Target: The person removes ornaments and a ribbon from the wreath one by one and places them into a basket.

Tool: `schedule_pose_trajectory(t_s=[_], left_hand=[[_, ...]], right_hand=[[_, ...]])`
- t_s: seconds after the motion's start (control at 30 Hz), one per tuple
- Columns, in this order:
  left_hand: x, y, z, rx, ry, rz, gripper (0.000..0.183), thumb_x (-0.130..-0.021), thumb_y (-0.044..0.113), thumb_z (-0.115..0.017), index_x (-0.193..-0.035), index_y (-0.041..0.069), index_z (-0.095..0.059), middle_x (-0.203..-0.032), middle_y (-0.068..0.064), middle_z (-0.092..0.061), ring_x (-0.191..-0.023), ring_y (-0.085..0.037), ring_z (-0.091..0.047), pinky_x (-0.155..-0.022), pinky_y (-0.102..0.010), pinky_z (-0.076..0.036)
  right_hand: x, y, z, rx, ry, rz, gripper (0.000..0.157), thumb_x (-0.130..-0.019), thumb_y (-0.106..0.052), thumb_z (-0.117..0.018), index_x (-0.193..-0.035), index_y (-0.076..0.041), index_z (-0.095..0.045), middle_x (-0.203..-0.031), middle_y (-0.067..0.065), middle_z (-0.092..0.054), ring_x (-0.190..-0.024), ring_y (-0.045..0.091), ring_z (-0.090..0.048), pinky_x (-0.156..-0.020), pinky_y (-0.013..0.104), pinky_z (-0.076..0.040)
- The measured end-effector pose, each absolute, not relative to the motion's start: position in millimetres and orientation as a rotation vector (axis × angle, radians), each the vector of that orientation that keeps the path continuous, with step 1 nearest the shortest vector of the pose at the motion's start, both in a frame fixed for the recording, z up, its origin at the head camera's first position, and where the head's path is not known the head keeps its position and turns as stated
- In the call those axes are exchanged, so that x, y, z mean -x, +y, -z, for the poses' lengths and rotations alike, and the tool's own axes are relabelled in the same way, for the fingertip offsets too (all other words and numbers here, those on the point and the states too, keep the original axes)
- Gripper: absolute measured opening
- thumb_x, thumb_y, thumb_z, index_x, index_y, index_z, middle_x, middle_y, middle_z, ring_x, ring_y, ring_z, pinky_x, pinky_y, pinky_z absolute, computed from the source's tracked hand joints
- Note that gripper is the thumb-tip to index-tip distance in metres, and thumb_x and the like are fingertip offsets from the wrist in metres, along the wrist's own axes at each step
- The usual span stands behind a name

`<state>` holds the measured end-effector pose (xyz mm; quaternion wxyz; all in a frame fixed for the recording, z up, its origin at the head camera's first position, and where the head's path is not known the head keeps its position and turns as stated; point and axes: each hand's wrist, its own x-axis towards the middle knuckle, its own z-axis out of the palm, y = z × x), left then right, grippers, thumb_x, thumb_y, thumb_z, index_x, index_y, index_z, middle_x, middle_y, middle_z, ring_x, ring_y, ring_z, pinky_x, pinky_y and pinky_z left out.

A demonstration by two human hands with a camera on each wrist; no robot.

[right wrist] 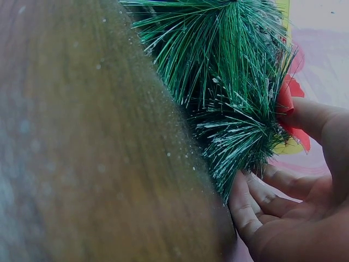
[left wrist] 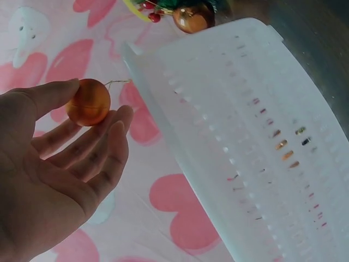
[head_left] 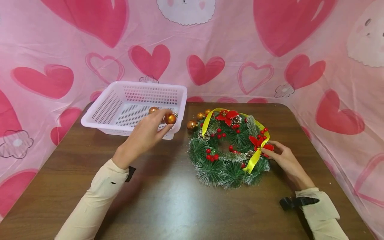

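- One ornament (head_left: 170, 119) is pinched by the left hand (head_left: 145, 133) near the basket (head_left: 150, 85).
- The wreath (head_left: 231, 156), lying on the table (head_left: 174, 206), is gripped at its right edge by the right hand (head_left: 289, 163).

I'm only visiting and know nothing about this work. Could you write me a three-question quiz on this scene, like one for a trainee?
1. Which hand pinches an orange-gold ball?
2. The ribbon on the green wreath is: (a) blue, (b) yellow, (c) white?
3. True or false: the right hand is at the wreath's edge, away from the white basket.

Key: 1. The left hand. 2. (b). 3. True.
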<state>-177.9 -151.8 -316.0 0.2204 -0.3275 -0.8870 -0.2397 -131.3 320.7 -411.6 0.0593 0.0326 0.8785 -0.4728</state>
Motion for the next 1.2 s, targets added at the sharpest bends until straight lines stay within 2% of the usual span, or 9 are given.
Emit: schedule_pose_trajectory(t_s=[0.1, 0.27, 0.5, 0.9, 1.2], left_hand=[[180.5, -155.7, 316.1, 0.879, -2.471, 0.667, 0.032, -0.092, 0.016, -0.072, -0.121, 0.007, -0.060, -0.103, -0.007, -0.066, -0.092, -0.026, -0.064, -0.077, -0.045, -0.052], [184.4, -161.2, 316.6, 0.856, -2.477, 0.686, 0.030, -0.091, 0.013, -0.072, -0.118, 0.007, -0.061, -0.104, -0.008, -0.066, -0.093, -0.023, -0.064, -0.079, -0.045, -0.052], [191.2, -168.1, 318.8, 0.851, -2.463, 0.690, 0.027, -0.090, 0.009, -0.073, -0.114, 0.005, -0.060, -0.100, -0.008, -0.067, -0.092, -0.024, -0.065, -0.078, -0.046, -0.052], [200.3, -177.3, 324.3, 0.843, -2.457, 0.670, 0.027, -0.088, 0.008, -0.075, -0.111, 0.006, -0.061, -0.098, -0.008, -0.065, -0.091, -0.023, -0.064, -0.077, -0.045, -0.052], [202.3, -178.6, 326.0, 0.829, -2.492, 0.669, 0.033, -0.086, 0.007, -0.075, -0.116, 0.003, -0.061, -0.104, -0.013, -0.068, -0.089, -0.028, -0.065, -0.075, -0.047, -0.053]], right_hand=[[132.5, 319.8, 411.3, -0.085, 2.665, 1.433, 0.069, -0.097, -0.042, -0.062, -0.147, 0.001, -0.039, -0.119, 0.013, -0.058, -0.087, 0.008, -0.062, -0.078, 0.019, -0.049], [133.2, 319.6, 411.2, -0.071, 2.668, 1.446, 0.067, -0.098, -0.039, -0.062, -0.145, 0.002, -0.041, -0.111, 0.007, -0.061, -0.085, 0.009, -0.064, -0.078, 0.018, -0.048], [133.3, 320.3, 411.4, -0.065, 2.665, 1.473, 0.065, -0.097, -0.039, -0.063, -0.144, 0.002, -0.043, -0.105, -0.001, -0.061, -0.086, 0.008, -0.063, -0.077, 0.018, -0.050], [132.6, 320.2, 411.4, -0.071, 2.654, 1.492, 0.065, -0.097, -0.039, -0.063, -0.143, 0.004, -0.043, -0.108, 0.002, -0.058, -0.087, 0.006, -0.061, -0.077, 0.019, -0.052], [131.6, 320.6, 412.5, -0.067, 2.654, 1.487, 0.065, -0.098, -0.039, -0.062, -0.144, 0.003, -0.042, -0.112, 0.004, -0.056, -0.089, 0.005, -0.060, -0.077, 0.019, -0.052]])
